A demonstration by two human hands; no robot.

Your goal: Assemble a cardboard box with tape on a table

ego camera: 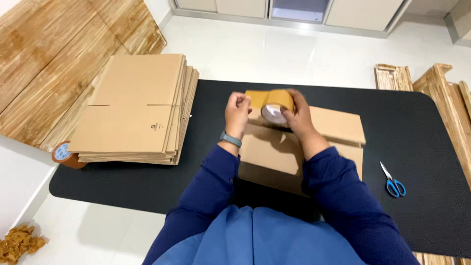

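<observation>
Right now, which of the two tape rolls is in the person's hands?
The brown tape roll above the cardboard box, held between both hands. The other roll lies untouched at the mat's left edge, beside the flat carton stack.

Both arms in blue sleeves reach forward, bent at the elbows. The left hand (237,109) is closed in a pinch, fingertips pointing toward the right hand (296,115), whose fingers curl downward in a grip.
</observation>
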